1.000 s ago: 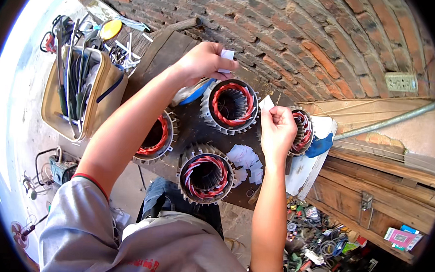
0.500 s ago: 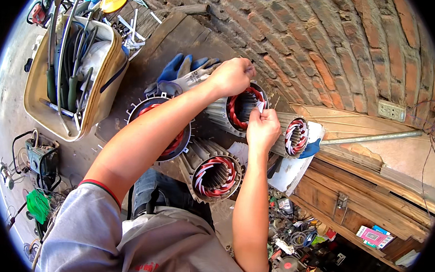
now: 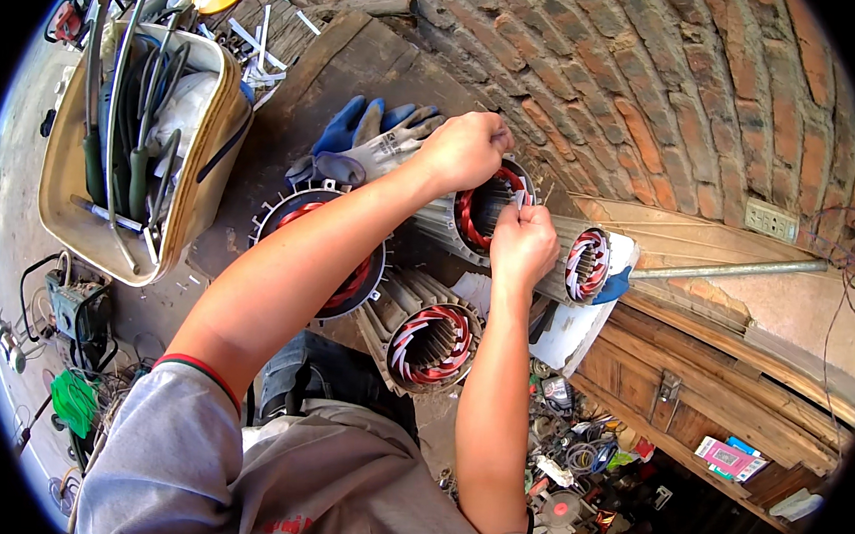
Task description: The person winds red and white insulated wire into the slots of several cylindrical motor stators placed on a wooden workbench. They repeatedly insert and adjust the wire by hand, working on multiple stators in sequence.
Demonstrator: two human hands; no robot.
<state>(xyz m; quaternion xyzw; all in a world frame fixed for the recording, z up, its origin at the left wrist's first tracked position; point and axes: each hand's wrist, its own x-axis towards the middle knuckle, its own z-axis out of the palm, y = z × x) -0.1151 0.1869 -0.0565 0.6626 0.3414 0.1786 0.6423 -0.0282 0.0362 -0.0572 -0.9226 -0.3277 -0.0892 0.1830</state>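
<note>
Closest to the worker [image 3: 355, 488], I see a ribbed motor shell [image 3: 386, 311]. Beyond it is a second shell [image 3: 441, 225], ringed inside with red coils [image 3: 467, 219]; at its rim the right hand [image 3: 525, 248] pinches a white slip [image 3: 524, 198]. The left hand [image 3: 469, 152] curls by the far edge; I can't tell if it holds anything. Pushed crookedly, the slip might crease against the coils; a loose pinch might drop it inside. Behind are gloves [image 3: 381, 149], then a brick wall [image 3: 614, 102].
</note>
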